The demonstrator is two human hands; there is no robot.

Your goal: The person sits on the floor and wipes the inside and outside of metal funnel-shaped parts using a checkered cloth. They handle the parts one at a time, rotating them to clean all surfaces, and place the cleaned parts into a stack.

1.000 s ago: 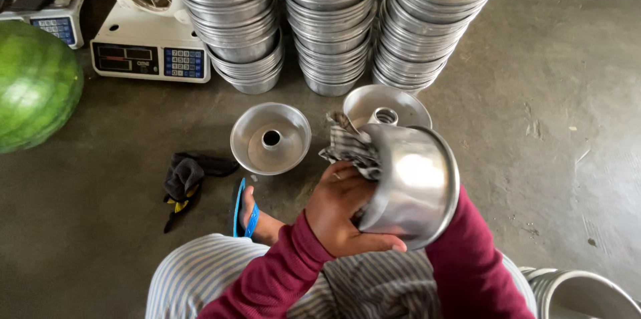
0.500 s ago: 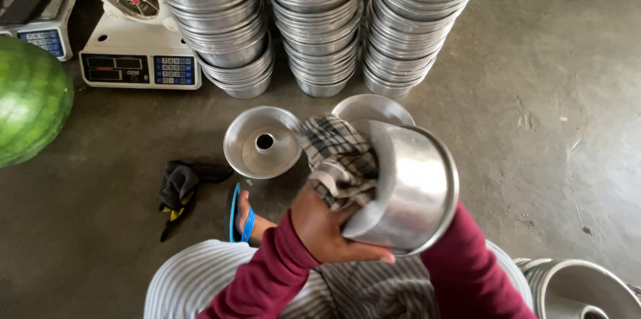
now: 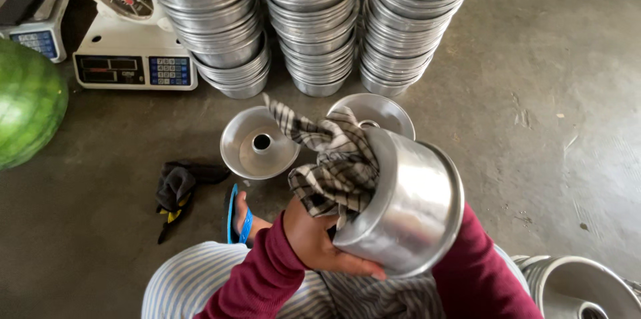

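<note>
My left hand [image 3: 314, 239] grips a bunched black-and-white checked cloth [image 3: 334, 158] at the open mouth of a shiny aluminium pan [image 3: 407, 205], its fingers lying under the pan's rim. The pan is held tilted above my lap with its mouth facing left, and the cloth spills out of it and upward. My right hand is hidden behind the pan; only its dark red sleeve [image 3: 481, 279] shows.
Two aluminium tube pans [image 3: 257, 145] [image 3: 374, 110] lie on the concrete floor ahead. Behind them stand three tall stacks of pans [image 3: 314, 18]. Weighing scales [image 3: 133, 58], a watermelon [image 3: 23, 105], dark gloves [image 3: 177, 185], my blue sandal [image 3: 237, 215] and more pans [image 3: 581, 285] surround me.
The pan has been turned and lifted a little. The cloth has moved from the pan's rim to a larger bunch sticking up out of its mouth.
</note>
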